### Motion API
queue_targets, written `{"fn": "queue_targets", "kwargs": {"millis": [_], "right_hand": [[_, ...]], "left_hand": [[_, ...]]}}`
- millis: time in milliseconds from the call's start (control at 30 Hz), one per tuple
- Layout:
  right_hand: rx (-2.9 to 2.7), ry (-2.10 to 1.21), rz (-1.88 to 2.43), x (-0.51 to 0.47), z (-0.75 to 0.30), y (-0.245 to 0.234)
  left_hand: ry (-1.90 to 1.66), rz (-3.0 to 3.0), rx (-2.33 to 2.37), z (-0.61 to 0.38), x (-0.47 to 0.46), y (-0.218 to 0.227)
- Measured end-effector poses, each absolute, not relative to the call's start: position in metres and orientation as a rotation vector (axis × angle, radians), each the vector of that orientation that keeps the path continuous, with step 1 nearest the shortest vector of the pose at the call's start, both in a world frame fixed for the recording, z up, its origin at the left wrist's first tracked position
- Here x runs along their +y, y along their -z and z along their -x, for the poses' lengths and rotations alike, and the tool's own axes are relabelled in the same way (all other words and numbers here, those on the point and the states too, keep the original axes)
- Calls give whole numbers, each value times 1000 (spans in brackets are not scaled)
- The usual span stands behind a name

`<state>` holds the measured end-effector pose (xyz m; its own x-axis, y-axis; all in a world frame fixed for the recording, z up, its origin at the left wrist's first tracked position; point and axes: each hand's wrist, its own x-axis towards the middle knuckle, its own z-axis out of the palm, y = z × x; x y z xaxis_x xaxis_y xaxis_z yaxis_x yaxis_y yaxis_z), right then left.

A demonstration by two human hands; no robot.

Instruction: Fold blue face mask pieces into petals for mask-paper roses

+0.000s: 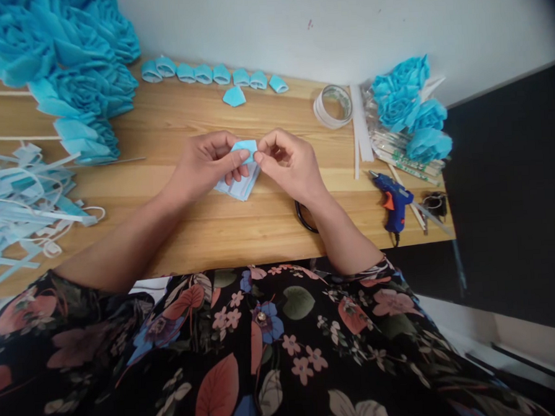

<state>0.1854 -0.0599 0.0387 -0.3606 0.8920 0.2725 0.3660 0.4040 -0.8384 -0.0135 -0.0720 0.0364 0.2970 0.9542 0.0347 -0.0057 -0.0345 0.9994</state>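
Between my two hands is a small blue fabric piece (245,146), with a folded look. My left hand (212,158) pinches it, the thumb lying across its front. On its right edge, the thumb and forefinger of my right hand (287,161) are closed. Below the fingers, a stack of pale blue and white cut pieces (242,188) lies on the table, partly hidden by my left hand. Beyond my hands a row of small folded blue petals (203,74) stands near the wall, and a single blue petal (234,96) lies in front of it.
Large blue fabric flowers (80,88) and a heap of cut strips (21,203) fill the left. To the right are a tape roll (332,107), more blue flowers (397,105) and a blue glue gun (393,202). A black scissors handle (305,218) shows beneath my right wrist.
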Motion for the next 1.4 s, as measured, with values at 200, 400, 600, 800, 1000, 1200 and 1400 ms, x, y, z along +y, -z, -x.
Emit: {"fn": "queue_targets", "kwargs": {"millis": [200,400,600,800,1000,1200,1400], "right_hand": [[-1899,-895,1068,-60,-186,-39],[-1935,-892,1069,-60,-186,-36],[-1898,-943,1061,-59,-188,-38],[-1889,-1046,1041,-60,-188,-42],[-1896,-1054,1042,-57,-187,-35],[-1858,-1049,1029,-59,-185,-38],[-1847,-1081,1050,-60,-184,-42]], "left_hand": [[-1015,-1364,970,13,-72,-37],[-1011,-1361,989,13,-73,-39],[-1015,-1361,988,13,-72,-38],[-1006,-1367,988,13,-72,-38],[-992,-1400,990,13,-74,-40],[-1023,-1412,948,15,-72,-39],[-1031,-1419,970,14,-72,-39]]}}
